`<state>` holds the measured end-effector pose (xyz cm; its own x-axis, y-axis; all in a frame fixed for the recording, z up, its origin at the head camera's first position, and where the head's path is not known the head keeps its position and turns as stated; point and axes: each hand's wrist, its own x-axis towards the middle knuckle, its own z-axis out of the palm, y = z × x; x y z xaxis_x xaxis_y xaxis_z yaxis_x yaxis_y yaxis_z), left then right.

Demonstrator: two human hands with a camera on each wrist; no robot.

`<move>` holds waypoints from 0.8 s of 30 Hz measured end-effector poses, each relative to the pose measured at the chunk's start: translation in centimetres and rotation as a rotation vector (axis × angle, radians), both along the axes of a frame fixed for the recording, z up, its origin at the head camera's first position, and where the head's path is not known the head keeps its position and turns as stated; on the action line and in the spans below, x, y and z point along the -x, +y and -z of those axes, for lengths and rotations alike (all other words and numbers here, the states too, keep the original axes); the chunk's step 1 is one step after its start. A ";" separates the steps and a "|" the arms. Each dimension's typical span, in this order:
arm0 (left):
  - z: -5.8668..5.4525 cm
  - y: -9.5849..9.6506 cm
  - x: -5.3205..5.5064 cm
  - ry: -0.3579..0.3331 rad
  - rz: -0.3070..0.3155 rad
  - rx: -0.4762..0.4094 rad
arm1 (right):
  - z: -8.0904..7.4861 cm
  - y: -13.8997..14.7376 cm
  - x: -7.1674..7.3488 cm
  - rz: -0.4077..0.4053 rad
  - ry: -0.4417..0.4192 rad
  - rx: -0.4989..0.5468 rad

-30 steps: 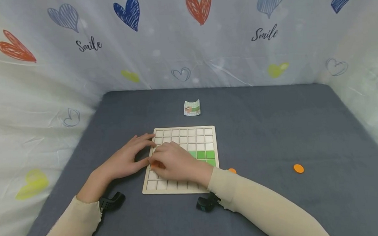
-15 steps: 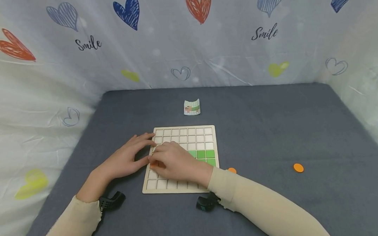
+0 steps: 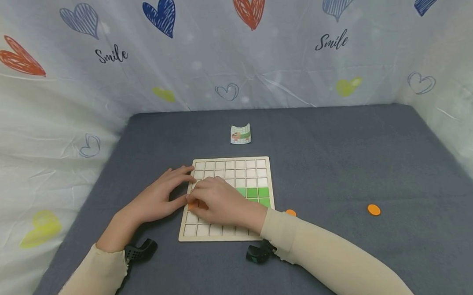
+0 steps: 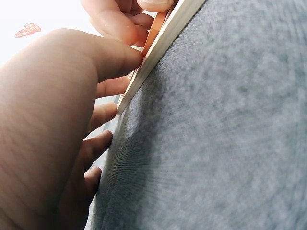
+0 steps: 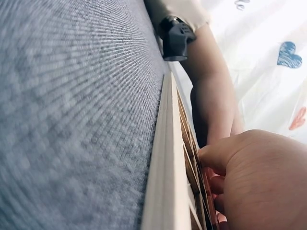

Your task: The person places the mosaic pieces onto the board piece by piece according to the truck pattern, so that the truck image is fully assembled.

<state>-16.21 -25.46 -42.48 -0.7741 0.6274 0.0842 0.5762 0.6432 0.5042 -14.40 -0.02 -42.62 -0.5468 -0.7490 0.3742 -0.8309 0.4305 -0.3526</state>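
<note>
A pale wooden grid board (image 3: 208, 230) lies on the table, with green tiles (image 3: 257, 192) in cells on its right side. My right hand (image 3: 219, 203) reaches across it, its curled thumb and fingers at an orange tile (image 3: 193, 205) by the left rim. That tile also shows in the left wrist view as a thin orange strip (image 4: 152, 34) under the fingers. My left hand (image 3: 157, 199) rests along the left rim with fingers spread and fairly straight, its thumb tip close beside the orange tile. The right hand hides several cells in the middle.
Behind the board stands a small curved pattern card (image 3: 241, 135). One orange disc (image 3: 374, 209) lies far to the right on the grey cloth (image 3: 340, 160). Another orange disc (image 3: 291, 212) is partly covered by the right sleeve (image 3: 324, 245). A heart-printed curtain (image 3: 201, 56) borders the table.
Both hands keep their places on the board. The right fingers shift only slightly at the orange tile, so a little more of it shows now.
</note>
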 end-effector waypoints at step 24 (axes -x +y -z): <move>-0.2 0.1 -0.2 -0.012 -0.003 0.023 | -0.2 0.2 -0.1 0.015 -0.089 -0.014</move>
